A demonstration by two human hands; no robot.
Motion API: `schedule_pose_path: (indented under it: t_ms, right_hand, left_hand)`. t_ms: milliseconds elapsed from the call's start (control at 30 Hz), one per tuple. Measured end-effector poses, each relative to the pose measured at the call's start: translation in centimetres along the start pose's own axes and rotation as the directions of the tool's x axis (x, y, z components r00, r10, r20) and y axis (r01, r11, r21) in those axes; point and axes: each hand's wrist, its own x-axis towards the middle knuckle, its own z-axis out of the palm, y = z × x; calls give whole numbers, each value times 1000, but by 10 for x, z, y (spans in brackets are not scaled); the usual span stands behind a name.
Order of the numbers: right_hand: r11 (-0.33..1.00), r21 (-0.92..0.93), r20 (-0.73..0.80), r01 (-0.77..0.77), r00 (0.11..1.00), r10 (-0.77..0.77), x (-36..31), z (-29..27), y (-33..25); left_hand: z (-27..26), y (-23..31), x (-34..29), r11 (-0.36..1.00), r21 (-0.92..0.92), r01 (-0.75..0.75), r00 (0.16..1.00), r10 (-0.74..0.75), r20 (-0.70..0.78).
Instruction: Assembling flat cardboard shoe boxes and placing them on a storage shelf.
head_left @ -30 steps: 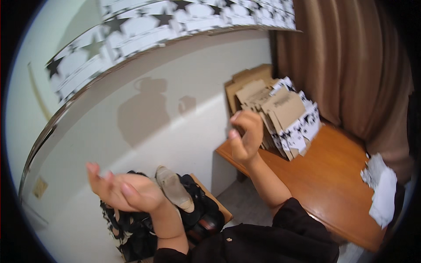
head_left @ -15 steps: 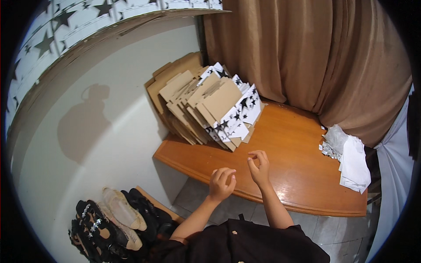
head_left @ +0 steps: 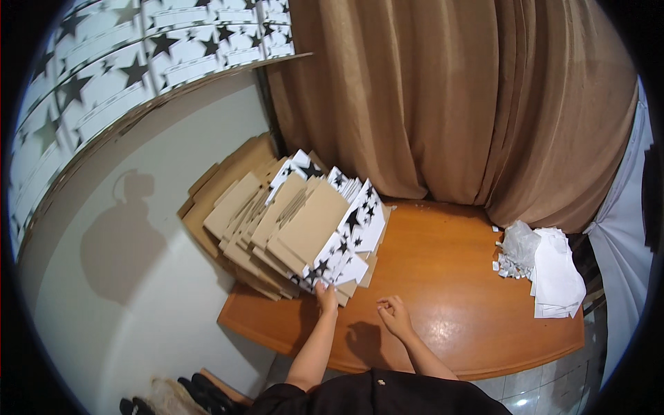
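A leaning stack of flattened cardboard boxes (head_left: 311, 221), brown inside and white with black stars outside, stands on the left part of the wooden table. At its low front edge my left hand (head_left: 327, 297) grips a flattened box, thumb on the white starred face; the other fingers are partly hidden. To the right of it, my right hand (head_left: 396, 318) hovers over the table with its fingers loosely bent and apart, holding nothing. Its shadow falls on the wood beside it.
On the right of the wooden table (head_left: 443, 277) lie a clear plastic bag (head_left: 520, 241), small pale pieces (head_left: 512, 266) and white paper sheets (head_left: 557, 273). Starred boxes (head_left: 187, 48) fill a shelf at upper left. A brown curtain (head_left: 415, 104) hangs behind; shoes (head_left: 187, 394) sit low left.
My left hand has moved forward onto the front edge of the box stack. The right hand stays over the table, its fingers bent. The view has tilted up, so fewer shoes show.
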Motion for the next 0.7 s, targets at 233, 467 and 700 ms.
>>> schedule_pose_path:
  t_ms: [233, 467, 700]
  right_hand:
    - [997, -40, 26, -72, 997, 73, 46, -2, 24]
    - [993, -29, 22, -118, 993, 119, 39, -24, 52]
    - [981, -41, -53, -189, 981, 187, 6, -95, 75]
  left_hand:
    - [33, 12, 7, 998, 64, 12, 988, -2, -153]
    - [54, 59, -15, 970, -167, -178, 980, 159, -118]
    - [45, 104, -59, 939, -85, -332, 927, 308, -216]
